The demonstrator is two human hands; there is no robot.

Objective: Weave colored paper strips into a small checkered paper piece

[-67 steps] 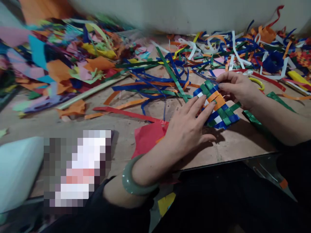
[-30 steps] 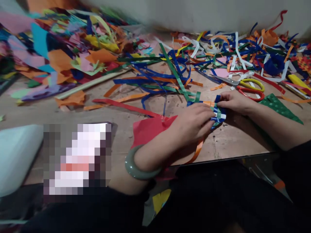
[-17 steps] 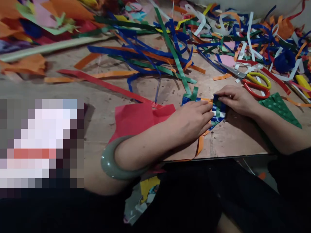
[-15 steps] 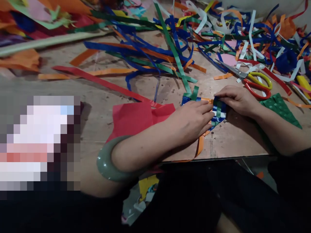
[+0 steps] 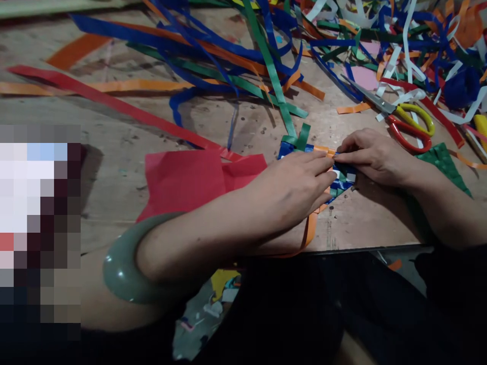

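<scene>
A small woven piece of blue, white, green and orange strips lies flat at the table's front edge. Across its left part rests my left hand, its fingers stretched out flat on the weave and its thumb hidden. At the upper right edge, my right hand pinches the weave between thumb and fingertips. One long green strip runs from the upper left corner toward the back, and an orange strip hangs from the lower side. My left hand covers much of the weave.
Scissors with a red and a yellow handle lie beyond my right hand. A green woven piece sits beside my right forearm. Red sheet material lies left of my hand. Loose blue strips and other colours tangle across the back.
The view has shifted, so the table's left side sits further left and higher. My right fingers now press lower on the weave, and its right part shows more white squares.
</scene>
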